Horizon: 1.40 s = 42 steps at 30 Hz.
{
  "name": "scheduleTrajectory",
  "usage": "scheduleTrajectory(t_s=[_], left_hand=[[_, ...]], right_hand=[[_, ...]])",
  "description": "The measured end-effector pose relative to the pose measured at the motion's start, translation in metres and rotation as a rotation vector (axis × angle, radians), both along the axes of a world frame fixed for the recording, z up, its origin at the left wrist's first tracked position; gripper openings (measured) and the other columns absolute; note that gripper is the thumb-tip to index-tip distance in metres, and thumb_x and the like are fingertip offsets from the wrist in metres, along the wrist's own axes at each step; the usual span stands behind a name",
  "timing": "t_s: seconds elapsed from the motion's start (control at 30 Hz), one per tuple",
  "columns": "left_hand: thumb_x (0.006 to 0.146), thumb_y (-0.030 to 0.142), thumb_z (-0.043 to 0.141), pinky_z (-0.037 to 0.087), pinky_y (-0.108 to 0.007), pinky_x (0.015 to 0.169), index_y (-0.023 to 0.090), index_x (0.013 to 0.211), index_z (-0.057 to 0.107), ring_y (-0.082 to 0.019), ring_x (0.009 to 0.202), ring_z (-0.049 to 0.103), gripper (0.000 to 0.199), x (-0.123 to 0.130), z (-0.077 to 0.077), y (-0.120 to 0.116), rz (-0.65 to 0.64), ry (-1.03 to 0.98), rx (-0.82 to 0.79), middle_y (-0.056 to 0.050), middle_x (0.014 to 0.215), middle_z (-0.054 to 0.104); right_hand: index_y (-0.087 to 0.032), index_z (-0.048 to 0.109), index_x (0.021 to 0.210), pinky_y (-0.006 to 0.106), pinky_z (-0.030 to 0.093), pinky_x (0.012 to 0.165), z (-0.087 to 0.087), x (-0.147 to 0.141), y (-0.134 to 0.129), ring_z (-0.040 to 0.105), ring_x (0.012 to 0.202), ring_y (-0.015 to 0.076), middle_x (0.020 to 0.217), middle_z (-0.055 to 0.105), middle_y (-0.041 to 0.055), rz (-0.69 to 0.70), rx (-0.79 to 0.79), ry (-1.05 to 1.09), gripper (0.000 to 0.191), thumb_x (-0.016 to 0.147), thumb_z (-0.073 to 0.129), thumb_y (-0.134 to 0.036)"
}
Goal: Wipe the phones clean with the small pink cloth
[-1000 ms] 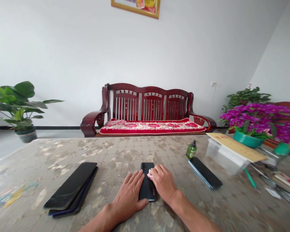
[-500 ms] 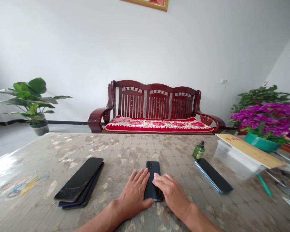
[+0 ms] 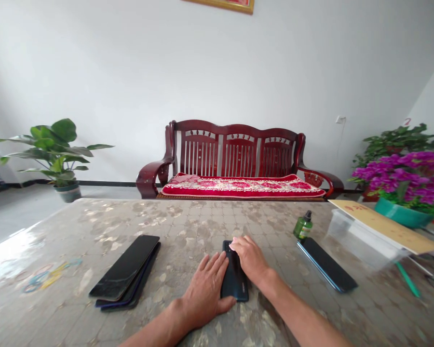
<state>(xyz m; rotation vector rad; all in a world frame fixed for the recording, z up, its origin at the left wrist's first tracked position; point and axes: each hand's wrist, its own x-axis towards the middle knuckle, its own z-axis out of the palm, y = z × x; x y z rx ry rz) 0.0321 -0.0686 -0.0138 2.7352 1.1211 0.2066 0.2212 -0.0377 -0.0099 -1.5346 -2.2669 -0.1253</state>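
A dark blue smartphone (image 3: pixel 235 279) lies back side up on the patterned tabletop, straight in front of me. Along its left edge rests my left hand (image 3: pixel 207 288), fingers stretched out flat and thumb across the lower corner. My right hand (image 3: pixel 251 260) pinches a small pink cloth (image 3: pixel 233 245) against the phone's upper end, over the camera area. Most of the cloth is hidden under the fingers. To the left sits a stack of phones (image 3: pixel 126 270), slightly fanned out. Another phone (image 3: pixel 327 265) lies on the right, beside a small green bottle (image 3: pixel 304 225) with a black cap.
Colourful rubber bands (image 3: pixel 50 276) lie at the table's left. At right stand a clear plastic box (image 3: pixel 363 241) with a tan folder (image 3: pixel 386 226) on top, a green pen (image 3: pixel 408 279) and purple flowers in a teal pot (image 3: pixel 403 213). A wooden bench (image 3: pixel 238 149) is behind the table.
My right hand has slid the pink cloth up the phone from its middle to the top end. The left hand stays in place. The whole view has shifted slightly.
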Motion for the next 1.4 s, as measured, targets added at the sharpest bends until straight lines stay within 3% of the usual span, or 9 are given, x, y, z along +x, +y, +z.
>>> scheduleTrajectory(t_s=[0.3,0.5,0.57,0.67,0.8,0.87,1.07,1.2,1.4], left_hand=[[0.076,0.045,0.067,0.021,-0.052,0.118,0.014,0.149,0.038,-0.034,0.144,0.029,0.084,-0.001,-0.006,0.001,-0.004,-0.019,0.025,-0.016,0.157,0.03],[0.076,0.047,0.067,0.022,-0.054,0.117,0.013,0.148,0.04,-0.036,0.143,0.031,0.083,0.0,0.002,0.0,-0.006,-0.009,0.012,-0.017,0.156,0.031],[0.077,0.047,0.067,0.022,-0.054,0.117,0.013,0.147,0.041,-0.036,0.142,0.032,0.082,0.0,0.004,0.0,-0.004,-0.022,0.018,-0.018,0.155,0.032],[0.078,0.046,0.066,0.023,-0.053,0.117,0.014,0.147,0.041,-0.036,0.142,0.032,0.08,0.0,0.003,0.0,-0.006,-0.022,0.034,-0.017,0.155,0.033],[0.078,0.045,0.065,0.024,-0.053,0.116,0.015,0.146,0.042,-0.035,0.141,0.034,0.078,0.0,0.001,0.0,-0.001,-0.012,0.06,-0.016,0.155,0.034],[0.077,0.044,0.065,0.025,-0.053,0.116,0.015,0.146,0.042,-0.035,0.141,0.034,0.078,0.001,-0.001,0.0,0.0,-0.012,0.062,-0.016,0.155,0.034],[0.077,0.041,0.065,0.021,-0.053,0.118,0.009,0.147,0.039,-0.035,0.143,0.03,0.082,0.0,-0.002,0.0,0.001,0.008,0.029,-0.018,0.156,0.031],[0.077,0.042,0.065,0.023,-0.054,0.117,0.011,0.146,0.041,-0.036,0.142,0.032,0.079,0.0,-0.003,0.0,-0.007,-0.01,0.052,-0.018,0.155,0.032],[0.077,0.043,0.066,0.022,-0.054,0.117,0.013,0.147,0.04,-0.036,0.142,0.032,0.08,0.0,-0.006,0.001,-0.004,-0.011,0.053,-0.017,0.156,0.031]], right_hand=[[-0.02,0.07,0.107,0.03,0.048,0.093,0.0,0.004,-0.079,0.059,0.102,0.0185,0.109,0.069,0.0055,0.118,-0.008,0.009,0.029,0.091,0.052,-0.004],[-0.019,0.068,0.105,0.037,0.051,0.093,0.001,0.009,-0.037,0.061,0.103,0.0198,0.111,0.066,0.0067,-0.009,-0.021,0.137,0.016,0.096,0.054,-0.016],[-0.019,0.061,0.119,0.041,0.053,0.089,0.003,0.009,-0.021,0.061,0.104,0.0211,0.122,0.06,0.0081,-0.026,-0.019,0.16,0.026,0.097,0.058,-0.032],[-0.02,0.056,0.125,0.043,0.054,0.088,0.004,0.01,-0.012,0.061,0.105,0.022,0.127,0.057,0.0089,-0.037,-0.025,0.173,0.035,0.096,0.059,-0.039],[-0.018,0.066,0.108,0.035,0.052,0.087,0.002,0.009,-0.033,0.062,0.098,0.0188,0.108,0.065,0.0059,-0.033,-0.072,0.17,0.017,0.097,0.053,-0.02],[-0.019,0.071,0.097,0.029,0.049,0.089,0.002,0.007,-0.051,0.061,0.097,0.0178,0.097,0.066,0.005,-0.009,-0.097,0.157,0.028,0.095,0.046,-0.007],[-0.021,0.071,0.095,0.027,0.046,0.089,0.004,0.003,-0.09,0.057,0.094,0.018,0.095,0.065,0.0041,0.063,-0.099,0.12,0.03,0.092,0.046,-0.004],[-0.021,0.071,0.093,0.027,0.046,0.088,0.002,0.004,-0.069,0.057,0.097,0.0185,0.097,0.066,0.0049,0.047,-0.061,0.117,0.03,0.093,0.047,-0.005],[-0.019,0.071,0.087,0.027,0.049,0.081,-0.001,0.005,-0.002,0.059,0.086,0.0167,0.09,0.066,0.0043,-0.025,-0.056,0.059,0.027,0.093,0.047,-0.006]])
